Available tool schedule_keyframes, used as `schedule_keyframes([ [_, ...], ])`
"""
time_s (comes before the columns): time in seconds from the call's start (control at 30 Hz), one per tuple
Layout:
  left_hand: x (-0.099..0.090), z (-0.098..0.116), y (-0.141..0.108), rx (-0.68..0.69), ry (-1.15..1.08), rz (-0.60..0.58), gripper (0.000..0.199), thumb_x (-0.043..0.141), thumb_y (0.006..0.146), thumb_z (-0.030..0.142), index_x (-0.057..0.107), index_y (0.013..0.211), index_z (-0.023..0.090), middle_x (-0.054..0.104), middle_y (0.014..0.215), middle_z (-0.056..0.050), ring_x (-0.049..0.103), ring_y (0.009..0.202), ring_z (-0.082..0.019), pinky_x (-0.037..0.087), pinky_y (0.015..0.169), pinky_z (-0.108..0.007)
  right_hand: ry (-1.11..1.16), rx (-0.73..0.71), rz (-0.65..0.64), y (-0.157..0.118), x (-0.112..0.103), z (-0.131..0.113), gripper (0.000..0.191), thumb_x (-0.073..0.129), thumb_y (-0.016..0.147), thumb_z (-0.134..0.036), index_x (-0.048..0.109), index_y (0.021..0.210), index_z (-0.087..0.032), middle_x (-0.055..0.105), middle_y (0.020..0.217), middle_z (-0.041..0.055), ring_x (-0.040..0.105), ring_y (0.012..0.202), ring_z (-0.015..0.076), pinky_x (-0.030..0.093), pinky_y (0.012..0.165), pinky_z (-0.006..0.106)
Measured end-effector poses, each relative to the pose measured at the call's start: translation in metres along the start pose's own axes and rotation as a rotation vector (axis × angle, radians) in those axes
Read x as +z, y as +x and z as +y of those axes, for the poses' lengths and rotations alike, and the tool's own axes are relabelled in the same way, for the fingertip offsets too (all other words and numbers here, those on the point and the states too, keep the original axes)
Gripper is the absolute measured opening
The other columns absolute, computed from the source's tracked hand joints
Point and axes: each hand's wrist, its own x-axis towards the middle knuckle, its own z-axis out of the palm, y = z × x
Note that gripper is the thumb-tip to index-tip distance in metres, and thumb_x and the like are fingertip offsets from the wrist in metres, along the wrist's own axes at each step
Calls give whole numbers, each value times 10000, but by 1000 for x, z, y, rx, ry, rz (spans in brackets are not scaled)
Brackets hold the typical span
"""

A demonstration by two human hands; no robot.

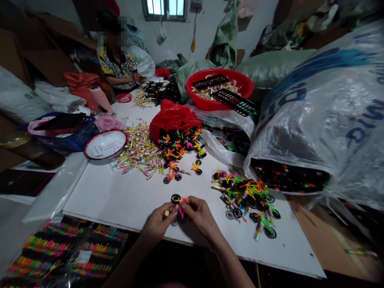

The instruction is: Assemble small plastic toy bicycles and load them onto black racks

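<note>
Near the front edge of the white table, my right hand [200, 216] is closed on a small toy bicycle [182, 211] with a pink and yellow frame and black wheels. My left hand [159, 223] is closed beside it, the fingers pinching a small tube [167, 213] whose pale round end shows. Both hands meet at the bicycle, and the fingers hide where tube and frame come together. To the right of my hands lies a heap of toy bicycles [249, 196] mixed with tubes. Ahead, colourful small tubes [141, 148] are piled beside more bicycles spilling from a red bag [171, 116].
A white red-rimmed basin [105, 145] and a blue basket [72, 138] stand at the left. Behind are a red tub [201, 103] with black racks and a large plastic sack [309, 108]. Packed bicycle trays [45, 246] lie lower left. Another person [120, 70] sits at the far end.
</note>
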Motion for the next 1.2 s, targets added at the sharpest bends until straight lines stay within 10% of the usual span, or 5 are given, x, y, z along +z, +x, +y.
schedule_keyframes([
  [0.67, 19, -7, -18, 64, 109, 130, 240, 606, 781, 390, 710, 883, 199, 731, 857, -45, 635, 833, -209, 486, 740, -278, -279, 18, 163, -12, 18, 20, 265, 556, 768, -383, 502, 603, -183, 469, 527, -30, 392, 515, 101, 278, 477, 212],
  [0.8, 14, -4, -20, 5, 8, 57, 275, 612, 774, 417, 692, 909, 192, 727, 850, -60, 630, 794, -197, 479, 680, -272, -352, -17, 59, -29, -37, -12, 314, 497, 810, -451, 594, 697, -174, 560, 589, 13, 489, 545, 140, 351, 501, 236],
  [0.93, 3, -11, -14, -135, -190, 234, 395, 677, 675, 490, 659, 862, 142, 699, 726, -76, 587, 615, -167, 432, 520, -259, -1021, -87, 564, -46, -122, -67, 244, 520, 812, -376, 658, 866, -183, 620, 818, 111, 562, 719, 236, 396, 608, 321],
  [1.03, 9, -13, -8, -153, -295, 276, 404, 724, 632, 461, 642, 845, 127, 659, 673, -45, 530, 560, -122, 376, 496, -229, -1422, -118, 756, -13, -124, -81, 221, 524, 793, -191, 650, 973, -167, 593, 996, 172, 535, 908, 291, 389, 710, 361],
  [1.2, 24, 2, 2, -244, -424, 115, 444, 754, 596, 450, 624, 867, 123, 556, 599, 24, 409, 478, -56, 274, 469, -195, -1324, -51, 322, 87, -53, -41, 276, 456, 852, -146, 583, 1097, -142, 598, 1057, 165, 544, 947, 264, 381, 712, 322],
])
